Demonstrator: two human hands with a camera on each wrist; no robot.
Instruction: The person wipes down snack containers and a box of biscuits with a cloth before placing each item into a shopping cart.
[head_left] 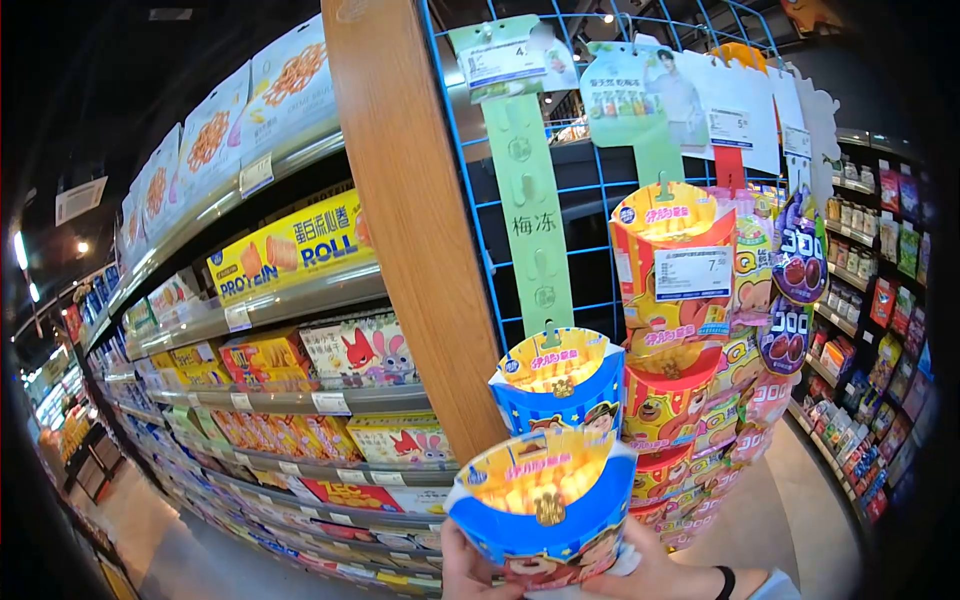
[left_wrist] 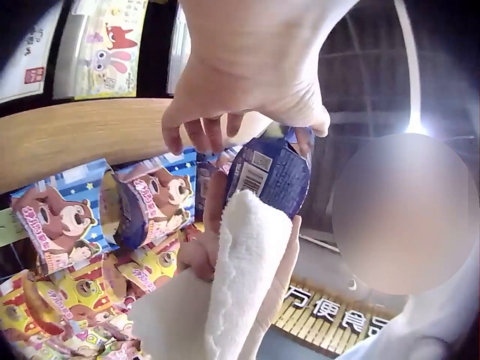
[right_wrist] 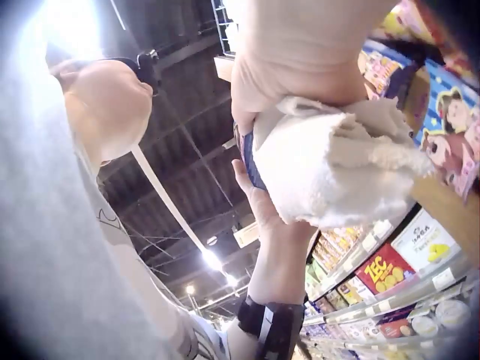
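Low in the head view, both hands hold a blue snack pack (head_left: 548,505) shaped like a carton of fries, with a yellow top and cartoon bears. My left hand (head_left: 468,562) grips its left side, the thumb along the front. On the other side my right hand (head_left: 645,570) holds the pack together with a white fluffy cloth (right_wrist: 337,165). The left wrist view shows the pack's dark blue back with a barcode label (left_wrist: 251,178). Just behind it, a like blue pack (head_left: 560,375) hangs on a green strip (head_left: 528,220).
Red snack packs (head_left: 672,260) and grape-printed purple bags (head_left: 798,250) hang from a blue wire rack (head_left: 480,190). A wooden post (head_left: 400,190) parts the rack from shelves holding yellow protein roll boxes (head_left: 290,245). Another stocked shelf (head_left: 850,235) stands far right.
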